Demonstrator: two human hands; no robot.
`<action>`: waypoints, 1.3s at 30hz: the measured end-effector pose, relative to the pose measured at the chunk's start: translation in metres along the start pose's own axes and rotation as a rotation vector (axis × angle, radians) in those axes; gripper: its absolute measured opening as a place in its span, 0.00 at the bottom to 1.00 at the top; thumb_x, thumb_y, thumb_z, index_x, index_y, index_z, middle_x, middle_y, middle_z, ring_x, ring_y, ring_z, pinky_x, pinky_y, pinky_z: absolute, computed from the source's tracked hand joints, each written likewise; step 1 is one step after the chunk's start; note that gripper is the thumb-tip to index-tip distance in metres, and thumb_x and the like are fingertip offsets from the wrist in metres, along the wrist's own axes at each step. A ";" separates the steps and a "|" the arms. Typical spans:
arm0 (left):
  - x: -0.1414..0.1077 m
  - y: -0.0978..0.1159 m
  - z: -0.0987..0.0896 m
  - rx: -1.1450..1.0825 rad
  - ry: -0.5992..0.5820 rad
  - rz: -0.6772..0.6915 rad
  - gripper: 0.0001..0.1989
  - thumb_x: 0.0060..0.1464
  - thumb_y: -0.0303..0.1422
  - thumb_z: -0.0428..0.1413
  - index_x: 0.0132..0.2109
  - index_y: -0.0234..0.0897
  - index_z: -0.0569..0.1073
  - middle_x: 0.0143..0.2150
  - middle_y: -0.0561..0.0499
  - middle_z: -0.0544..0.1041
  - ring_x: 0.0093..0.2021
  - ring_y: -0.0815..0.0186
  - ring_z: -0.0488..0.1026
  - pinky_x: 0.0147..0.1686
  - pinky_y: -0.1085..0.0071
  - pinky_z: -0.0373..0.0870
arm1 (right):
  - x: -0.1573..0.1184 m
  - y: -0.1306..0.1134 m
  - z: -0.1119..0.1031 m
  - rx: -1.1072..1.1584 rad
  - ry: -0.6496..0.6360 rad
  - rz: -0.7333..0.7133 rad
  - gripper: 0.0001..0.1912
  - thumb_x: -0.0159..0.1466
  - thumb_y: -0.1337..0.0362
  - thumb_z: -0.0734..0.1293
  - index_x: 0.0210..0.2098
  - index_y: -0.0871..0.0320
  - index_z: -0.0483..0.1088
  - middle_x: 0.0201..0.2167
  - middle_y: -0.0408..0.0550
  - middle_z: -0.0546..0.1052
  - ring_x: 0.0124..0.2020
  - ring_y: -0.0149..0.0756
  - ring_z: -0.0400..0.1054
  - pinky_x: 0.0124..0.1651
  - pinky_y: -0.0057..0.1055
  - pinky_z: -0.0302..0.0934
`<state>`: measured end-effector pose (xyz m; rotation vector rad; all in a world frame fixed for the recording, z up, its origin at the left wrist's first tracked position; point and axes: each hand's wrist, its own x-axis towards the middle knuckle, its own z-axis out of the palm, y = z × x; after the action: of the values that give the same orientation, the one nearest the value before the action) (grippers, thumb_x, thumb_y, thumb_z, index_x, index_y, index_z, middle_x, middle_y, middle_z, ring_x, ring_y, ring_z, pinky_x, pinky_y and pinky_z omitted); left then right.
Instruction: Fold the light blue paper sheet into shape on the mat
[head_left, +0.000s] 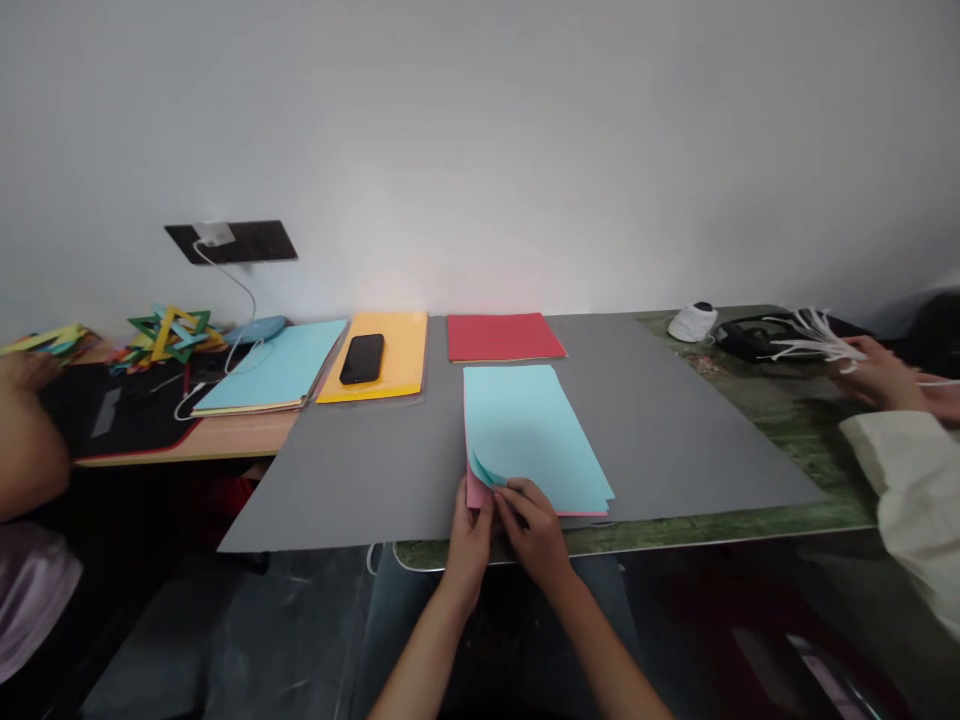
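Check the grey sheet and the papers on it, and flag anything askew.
Two things. The blue paper has a staggered near-right corner, its edges misaligned, with pink paper showing beneath. And the grey sheet overhangs: its near-left corner juts past the green table. I see no spill.

The left forearm (426,645) and right forearm (604,640), both bare, slant forward and inward, so the hands sit close together. The left hand (470,535) has its thumb uppermost, fingers curled; the right hand (538,532) angles across, back showing, fingertips drawn into a pinch.
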<state>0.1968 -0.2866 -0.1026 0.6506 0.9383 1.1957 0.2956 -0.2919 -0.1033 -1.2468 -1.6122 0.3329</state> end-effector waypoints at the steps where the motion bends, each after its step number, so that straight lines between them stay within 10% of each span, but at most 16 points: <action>1: 0.000 0.001 0.001 -0.006 -0.001 -0.008 0.30 0.46 0.37 0.55 0.55 0.42 0.55 0.56 0.42 0.61 0.53 0.58 0.62 0.48 0.64 0.63 | 0.000 0.000 0.000 0.010 0.024 0.005 0.11 0.59 0.68 0.59 0.38 0.58 0.69 0.34 0.51 0.69 0.37 0.35 0.64 0.41 0.34 0.61; 14: -0.004 0.008 0.004 -0.088 -0.022 -0.055 0.29 0.43 0.33 0.57 0.54 0.42 0.57 0.46 0.45 0.71 0.42 0.61 0.71 0.43 0.63 0.67 | 0.005 -0.004 -0.009 0.088 0.173 0.049 0.04 0.56 0.68 0.62 0.30 0.58 0.69 0.29 0.48 0.71 0.34 0.34 0.66 0.37 0.33 0.63; 20: -0.007 0.012 0.006 -0.106 -0.061 -0.073 0.30 0.43 0.31 0.57 0.54 0.42 0.57 0.45 0.46 0.72 0.40 0.62 0.72 0.43 0.62 0.66 | -0.014 -0.006 -0.014 -0.100 0.396 -0.122 0.15 0.55 0.74 0.62 0.41 0.55 0.65 0.34 0.49 0.72 0.36 0.36 0.68 0.39 0.35 0.65; 24: -0.007 0.014 0.007 0.017 -0.013 -0.053 0.32 0.45 0.37 0.55 0.57 0.43 0.53 0.50 0.43 0.68 0.43 0.59 0.70 0.42 0.63 0.67 | -0.030 -0.012 -0.021 -0.073 0.358 -0.289 0.34 0.52 0.78 0.63 0.53 0.48 0.49 0.43 0.48 0.70 0.41 0.35 0.67 0.40 0.36 0.65; 31: -0.003 0.010 0.007 0.119 0.044 0.043 0.31 0.43 0.38 0.56 0.55 0.41 0.58 0.54 0.44 0.64 0.51 0.57 0.63 0.47 0.64 0.64 | -0.032 -0.006 -0.036 -0.303 -0.167 0.041 0.40 0.46 0.81 0.51 0.57 0.53 0.48 0.56 0.46 0.58 0.58 0.39 0.48 0.57 0.47 0.45; 39: -0.014 0.014 -0.011 0.070 0.171 0.010 0.31 0.43 0.37 0.56 0.55 0.40 0.57 0.47 0.44 0.67 0.31 0.66 0.73 0.38 0.64 0.71 | -0.032 0.033 -0.075 -0.354 -0.032 0.168 0.40 0.46 0.81 0.50 0.57 0.52 0.48 0.56 0.44 0.57 0.57 0.37 0.49 0.58 0.45 0.44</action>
<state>0.1795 -0.2967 -0.0924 0.6166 1.1251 1.2464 0.3747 -0.3310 -0.1121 -1.6583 -1.6444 0.1749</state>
